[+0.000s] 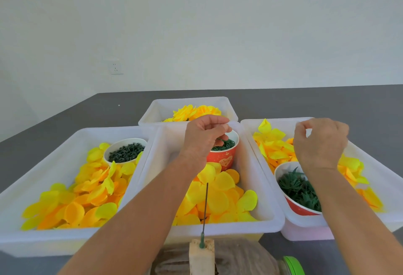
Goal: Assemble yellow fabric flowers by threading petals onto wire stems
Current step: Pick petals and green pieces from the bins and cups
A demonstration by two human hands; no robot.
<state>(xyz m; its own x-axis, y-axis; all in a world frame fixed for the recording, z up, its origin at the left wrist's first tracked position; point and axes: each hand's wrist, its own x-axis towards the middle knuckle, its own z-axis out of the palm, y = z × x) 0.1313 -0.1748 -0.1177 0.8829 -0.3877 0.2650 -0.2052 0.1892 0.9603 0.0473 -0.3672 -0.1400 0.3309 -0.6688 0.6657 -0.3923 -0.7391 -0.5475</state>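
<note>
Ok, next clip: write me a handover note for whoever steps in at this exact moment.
Left hand: over the red cup in the middle bin, fingers pinching a small green piece from it.
Right hand: raised over the right bin, fingers curled; whether it holds anything I cannot tell.
Wire stem: upright in the block at the near edge, bare.
Finished flowers: in the far bin.
Left: thread the green piece and petals onto the stem.

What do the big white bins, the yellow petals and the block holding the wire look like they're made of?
White bins: likely plastic, smooth, slightly translucent walls. Yellow petals: thin matte fabric, softly cupped. Block: pale and pitted, perhaps foam or sponge.
</note>
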